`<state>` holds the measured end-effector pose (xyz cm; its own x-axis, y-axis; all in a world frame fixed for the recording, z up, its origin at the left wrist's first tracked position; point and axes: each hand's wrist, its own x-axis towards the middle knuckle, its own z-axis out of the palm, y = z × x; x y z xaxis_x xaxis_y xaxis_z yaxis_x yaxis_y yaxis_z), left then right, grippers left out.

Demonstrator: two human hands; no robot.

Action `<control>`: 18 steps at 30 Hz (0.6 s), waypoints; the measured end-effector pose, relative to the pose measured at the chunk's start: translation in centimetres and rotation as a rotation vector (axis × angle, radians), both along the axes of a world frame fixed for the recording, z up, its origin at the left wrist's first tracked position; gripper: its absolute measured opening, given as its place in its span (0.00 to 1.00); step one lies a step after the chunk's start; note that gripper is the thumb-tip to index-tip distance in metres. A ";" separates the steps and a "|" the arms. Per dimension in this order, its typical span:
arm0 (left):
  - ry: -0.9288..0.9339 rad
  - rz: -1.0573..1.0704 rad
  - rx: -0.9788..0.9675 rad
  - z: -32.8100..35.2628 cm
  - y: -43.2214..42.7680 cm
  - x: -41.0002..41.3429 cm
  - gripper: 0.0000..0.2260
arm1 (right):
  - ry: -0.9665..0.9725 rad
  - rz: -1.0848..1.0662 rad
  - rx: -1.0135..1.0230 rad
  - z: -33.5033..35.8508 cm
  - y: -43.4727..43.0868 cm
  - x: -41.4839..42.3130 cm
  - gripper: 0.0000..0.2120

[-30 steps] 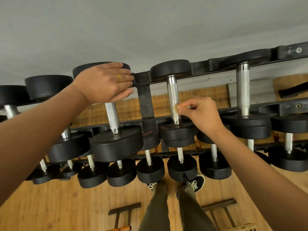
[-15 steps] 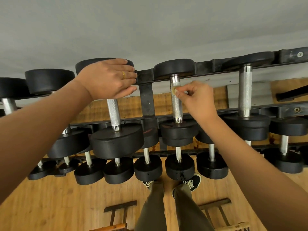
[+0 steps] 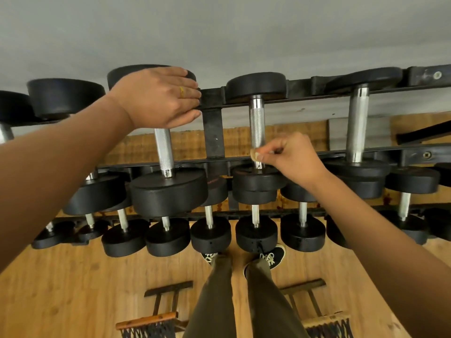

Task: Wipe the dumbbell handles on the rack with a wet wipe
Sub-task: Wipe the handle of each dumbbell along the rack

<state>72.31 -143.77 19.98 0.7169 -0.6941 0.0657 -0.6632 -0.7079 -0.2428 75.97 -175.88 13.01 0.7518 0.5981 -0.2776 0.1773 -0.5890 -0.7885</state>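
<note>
Right hand (image 3: 290, 162) pinches small yellowish wipe (image 3: 255, 155) between thumb and fingers, pressed on near end of knurled steel handle (image 3: 257, 128), top tier of black rack (image 3: 212, 132). Handle long axis runs front-to-back, pointing away from person. Left hand (image 3: 161, 98) rests on far head of neighbouring dumbbell (image 3: 168, 191), fingers extended. Wooden floor (image 3: 73, 276), grey wall (image 3: 219, 32)
</note>
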 end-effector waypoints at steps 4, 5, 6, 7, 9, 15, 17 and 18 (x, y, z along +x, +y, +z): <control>0.039 0.005 0.003 -0.2 0.1 0.2 0.20 | 0.039 0.140 -0.100 0.2 -0.3 0.4 0.06; 0.040 0.006 0.005 -0.2 0.1 0.2 0.20 | 0.016 0.173 -0.112 0.3 -0.1 0.8 0.06; 0.041 0.007 0.007 -0.3 0.1 0.1 0.21 | -0.027 0.189 -0.105 0.5 0.1 1.3 0.06; 0.042 0.008 0.009 -0.3 0.1 0.1 0.21 | -0.094 0.194 -0.082 0.8 0.3 1.8 0.06; 0.043 0.005 0.009 -0.4 0.1 0.1 0.21 | -0.341 0.230 0.008 1.0 0.5 2.7 0.08; 0.005 -0.011 -0.003 -0.4 0.0 0.1 0.22 | -0.859 0.634 0.031 -0.2 0.1 6.2 0.25; -0.005 -0.015 -0.007 -0.5 0.1 0.1 0.23 | -0.897 0.719 -0.015 -0.5 -0.1 7.2 0.29; -0.009 -0.017 -0.010 -0.5 0.2 0.1 0.23 | -0.902 0.773 -0.042 -0.6 -0.2 7.5 0.32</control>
<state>72.41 -143.59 19.43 0.7041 -0.7057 0.0789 -0.6732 -0.6987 -0.2420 83.49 -176.10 12.42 0.1296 0.9821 0.1368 0.9782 -0.1041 -0.1797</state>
